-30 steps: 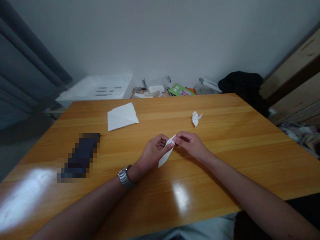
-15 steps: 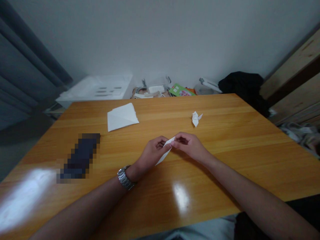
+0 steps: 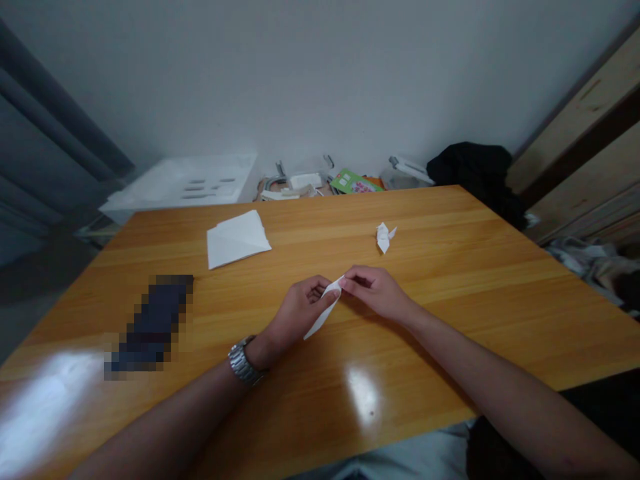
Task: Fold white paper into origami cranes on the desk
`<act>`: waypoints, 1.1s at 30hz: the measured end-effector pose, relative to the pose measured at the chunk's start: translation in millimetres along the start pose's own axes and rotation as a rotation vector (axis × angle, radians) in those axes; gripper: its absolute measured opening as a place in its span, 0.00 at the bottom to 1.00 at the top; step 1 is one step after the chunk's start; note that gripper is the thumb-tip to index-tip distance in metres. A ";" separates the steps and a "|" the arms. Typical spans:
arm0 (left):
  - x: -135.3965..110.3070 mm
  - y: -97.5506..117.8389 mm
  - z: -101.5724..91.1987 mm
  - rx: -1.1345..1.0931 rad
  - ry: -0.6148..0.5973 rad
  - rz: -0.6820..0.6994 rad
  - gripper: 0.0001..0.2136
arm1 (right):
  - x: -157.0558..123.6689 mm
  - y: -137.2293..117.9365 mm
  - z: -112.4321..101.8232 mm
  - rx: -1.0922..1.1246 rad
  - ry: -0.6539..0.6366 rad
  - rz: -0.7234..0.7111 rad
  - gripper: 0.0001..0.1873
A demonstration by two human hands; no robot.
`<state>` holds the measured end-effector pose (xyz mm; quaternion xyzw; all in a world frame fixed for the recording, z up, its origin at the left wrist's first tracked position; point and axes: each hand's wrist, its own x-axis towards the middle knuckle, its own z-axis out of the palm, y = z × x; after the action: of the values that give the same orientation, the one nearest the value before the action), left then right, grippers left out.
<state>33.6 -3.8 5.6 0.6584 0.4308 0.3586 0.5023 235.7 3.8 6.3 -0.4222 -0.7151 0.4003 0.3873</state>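
Observation:
A narrow strip of folded white paper (image 3: 320,323) slants between my hands, just above the wooden table (image 3: 425,360). My left hand (image 3: 301,308) is closed on it, thumb on the near face and the other fingers behind. At its upper tip, my right hand (image 3: 374,288) pinches the paper between thumb and forefinger. Beyond my right hand lies a small folded white paper figure (image 3: 383,238) with pointed ends. A stack of white paper sheets (image 3: 237,241) rests at the far left of the table.
A dark pixelated object (image 3: 153,323) lies on the table at left. Behind the far edge are a white foam tray (image 3: 185,183), a green booklet (image 3: 354,181) and a clear plastic box (image 3: 407,175). Black cloth (image 3: 470,167) is heaped at back right.
The view has shifted slightly, so things on the table appear a little further left. Both hands keep hold of the folded paper, and more of its lower end shows.

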 end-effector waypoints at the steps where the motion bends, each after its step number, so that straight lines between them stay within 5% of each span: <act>1: -0.1 0.0 -0.1 -0.001 0.005 -0.003 0.18 | 0.1 -0.1 -0.6 -0.007 -0.002 -0.004 0.18; 9: 0.6 -1.4 0.2 -0.061 0.024 -0.035 0.18 | 0.5 0.5 -1.2 -0.022 -0.002 0.004 0.19; 18: 2.6 -2.5 -2.6 -0.116 -0.026 -0.064 0.15 | 3.3 7.5 -7.4 0.045 0.137 0.084 0.19; 26: 4.6 -9.6 -1.8 -0.161 0.058 -0.048 0.14 | 2.2 8.5 1.5 0.154 0.021 0.118 0.18; 33: 5.6 -10.7 -0.4 -0.169 -0.024 -0.057 0.14 | 1.5 4.8 0.9 0.081 0.028 0.090 0.17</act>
<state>33.1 2.8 -4.4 0.6056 0.4114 0.3713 0.5711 235.7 6.5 2.0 -0.4434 -0.6732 0.4399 0.3959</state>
